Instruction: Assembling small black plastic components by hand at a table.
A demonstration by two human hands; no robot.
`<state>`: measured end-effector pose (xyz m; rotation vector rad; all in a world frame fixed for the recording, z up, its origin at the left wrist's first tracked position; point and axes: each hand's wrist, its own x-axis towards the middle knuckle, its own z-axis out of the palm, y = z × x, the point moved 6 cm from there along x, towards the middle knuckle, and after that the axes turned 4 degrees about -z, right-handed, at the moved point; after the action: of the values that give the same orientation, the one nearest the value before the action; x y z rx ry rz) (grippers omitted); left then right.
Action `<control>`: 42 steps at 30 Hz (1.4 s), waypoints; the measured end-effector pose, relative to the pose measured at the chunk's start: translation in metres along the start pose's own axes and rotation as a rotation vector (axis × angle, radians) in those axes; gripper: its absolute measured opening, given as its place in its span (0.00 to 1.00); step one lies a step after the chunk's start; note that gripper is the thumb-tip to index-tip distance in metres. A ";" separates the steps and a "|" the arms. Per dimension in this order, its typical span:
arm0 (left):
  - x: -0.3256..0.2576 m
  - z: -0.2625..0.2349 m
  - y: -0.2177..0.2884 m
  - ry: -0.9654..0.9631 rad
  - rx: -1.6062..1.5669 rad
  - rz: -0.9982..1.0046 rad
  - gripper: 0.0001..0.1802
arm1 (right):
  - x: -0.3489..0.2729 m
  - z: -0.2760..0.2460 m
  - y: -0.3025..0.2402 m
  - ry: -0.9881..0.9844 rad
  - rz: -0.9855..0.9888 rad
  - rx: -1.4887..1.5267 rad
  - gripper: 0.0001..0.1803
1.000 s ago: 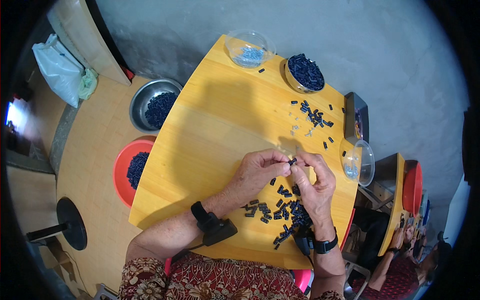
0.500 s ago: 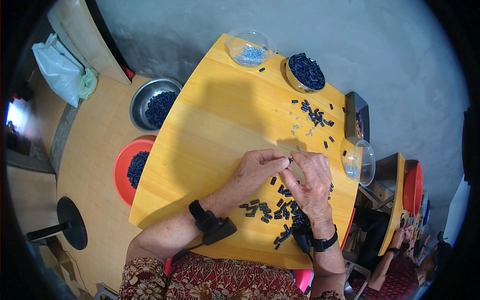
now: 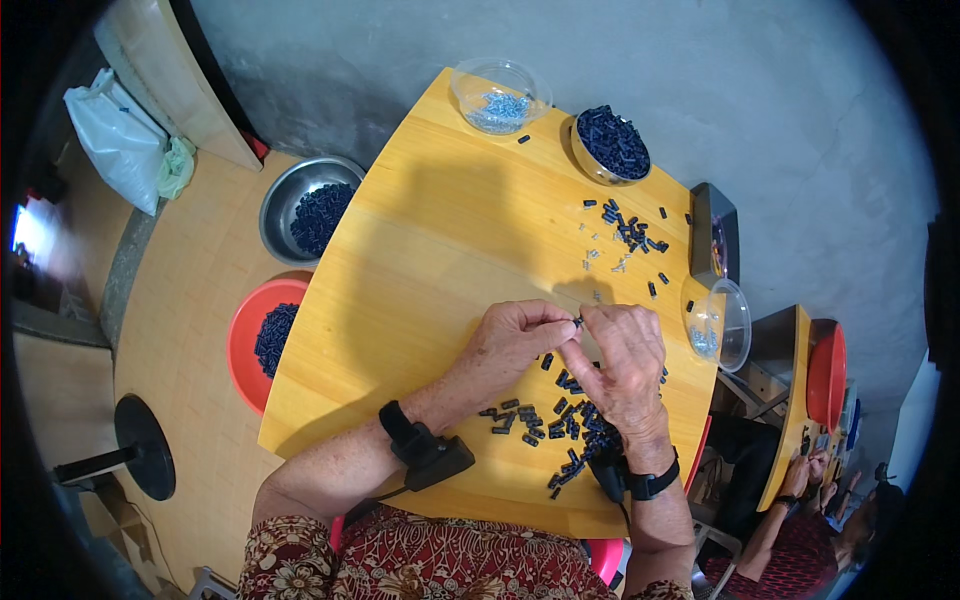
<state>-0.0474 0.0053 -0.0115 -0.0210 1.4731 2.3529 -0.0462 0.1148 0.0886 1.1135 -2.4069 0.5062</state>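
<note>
My left hand [image 3: 522, 342] pinches a small dark piece [image 3: 578, 322] between thumb and fingertips, over the middle right of the yellow table. At the same piece, my right hand [image 3: 625, 365] has its fingers closed in, thumb and index finger meeting it from the right; fingertips cover most of it. Below and partly under my right hand spreads a pile of short black cylinders [image 3: 568, 422]. Beyond my hands lie a looser group of black cylinders [image 3: 632, 232] and several small clear or silvery bits [image 3: 592, 256].
Along the table's [image 3: 400, 300] far and right edges stand a clear bowl [image 3: 500, 95], a bowl of black pieces [image 3: 612, 145], a dark tray [image 3: 713, 235] and a clear tub [image 3: 722, 325]. A steel basin [image 3: 285, 195] and red basin [image 3: 245, 345] sit left. A co-worker's hands [image 3: 800, 475] show right.
My right hand and wrist have shifted very slightly to the right. My left hand keeps its pinch in nearly the same place, and the piles look the same.
</note>
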 end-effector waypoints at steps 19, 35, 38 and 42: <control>0.000 -0.004 -0.001 0.036 -0.015 -0.037 0.09 | 0.002 0.008 -0.007 -0.028 -0.135 -0.058 0.09; 0.002 -0.002 -0.006 -0.056 0.236 -0.120 0.11 | -0.001 0.011 0.002 -0.113 -0.086 0.027 0.10; 0.002 -0.003 -0.010 -0.041 0.191 -0.088 0.10 | 0.000 0.010 0.000 -0.100 -0.093 0.053 0.10; 0.003 -0.001 -0.009 -0.014 0.216 -0.035 0.11 | -0.001 0.011 0.002 -0.105 -0.111 0.060 0.11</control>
<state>-0.0474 0.0086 -0.0200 0.0246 1.6971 2.1502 -0.0502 0.1112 0.0785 1.3222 -2.4154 0.4980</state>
